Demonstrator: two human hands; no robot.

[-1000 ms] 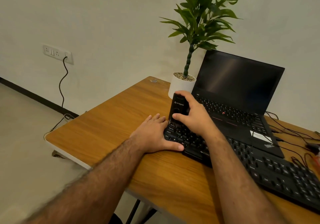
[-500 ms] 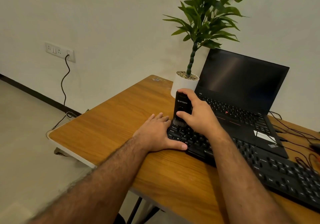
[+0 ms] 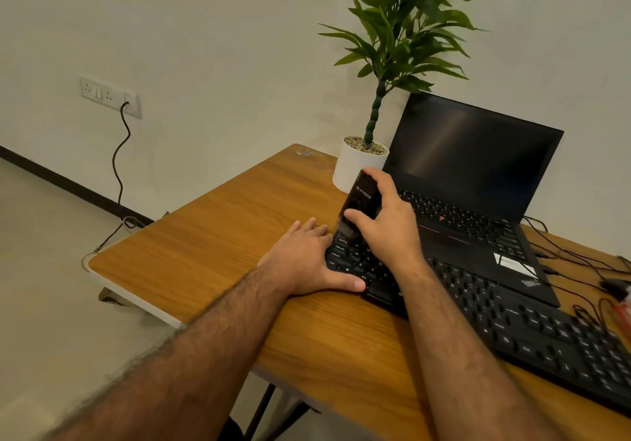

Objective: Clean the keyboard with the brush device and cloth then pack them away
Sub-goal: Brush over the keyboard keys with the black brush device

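Our right hand [image 3: 386, 232] has tilted the brush device [image 3: 362, 201] slightly, grip clenched around it, bristles on the keyboard's [image 3: 512, 324] far-left keys. Our left hand [image 3: 304, 259] lies flat, steadying that end; uncleaned keys stretch rightward along its length.

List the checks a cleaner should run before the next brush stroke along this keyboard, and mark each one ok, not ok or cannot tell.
1. Brush device firmly gripped by right hand: ok.
2. Bristles touching the keys of the keyboard: ok.
3. Left hand steadying the keyboard's left end: ok.
4. Stroke path along the key rows unobstructed: ok.
5. Cloth within reach: cannot tell, none in view.
6. Cables off the keys: ok.
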